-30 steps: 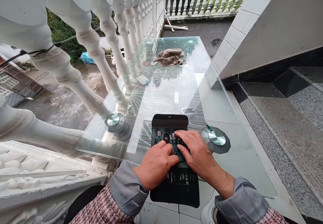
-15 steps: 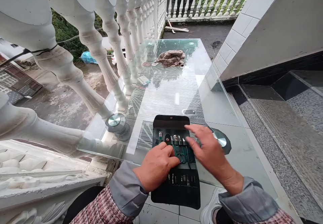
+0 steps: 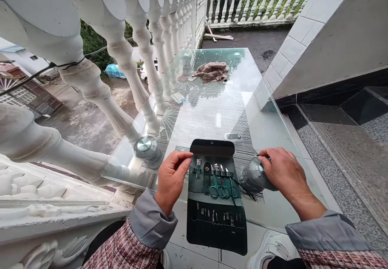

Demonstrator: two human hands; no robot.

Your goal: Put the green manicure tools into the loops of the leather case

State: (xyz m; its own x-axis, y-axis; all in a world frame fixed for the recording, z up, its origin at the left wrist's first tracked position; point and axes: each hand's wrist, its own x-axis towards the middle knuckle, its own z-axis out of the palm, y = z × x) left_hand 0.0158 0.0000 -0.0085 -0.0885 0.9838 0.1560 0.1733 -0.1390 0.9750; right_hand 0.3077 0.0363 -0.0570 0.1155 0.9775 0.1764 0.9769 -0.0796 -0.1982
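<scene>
A black manicure case (image 3: 217,236) lies unfolded at the near edge of the glass table (image 3: 200,111), its lower flap hanging toward me. Green-handled scissors (image 3: 223,191), a nail clipper (image 3: 198,168) and several small metal tools (image 3: 226,217) sit in its straps and slots. My left hand (image 3: 173,178) is closed in a pinch at the case's upper left edge; whether it grips the edge or something small is hidden. To the right of the case, my right hand (image 3: 281,174) is closed above a table leg (image 3: 253,176), near a thin item (image 3: 254,151). What its fingers hold is hidden.
A crumpled brown cloth (image 3: 211,72) and a small printed card (image 3: 178,98) are farther up the table. A white mouse-like object (image 3: 233,137) shows just beyond the case. White balusters (image 3: 139,79) line the left; stone steps (image 3: 330,131) rise at right.
My left hand has drawn back from the tools to the case's left edge. My right hand has moved right, away from the case, and closed. The scissors are now uncovered.
</scene>
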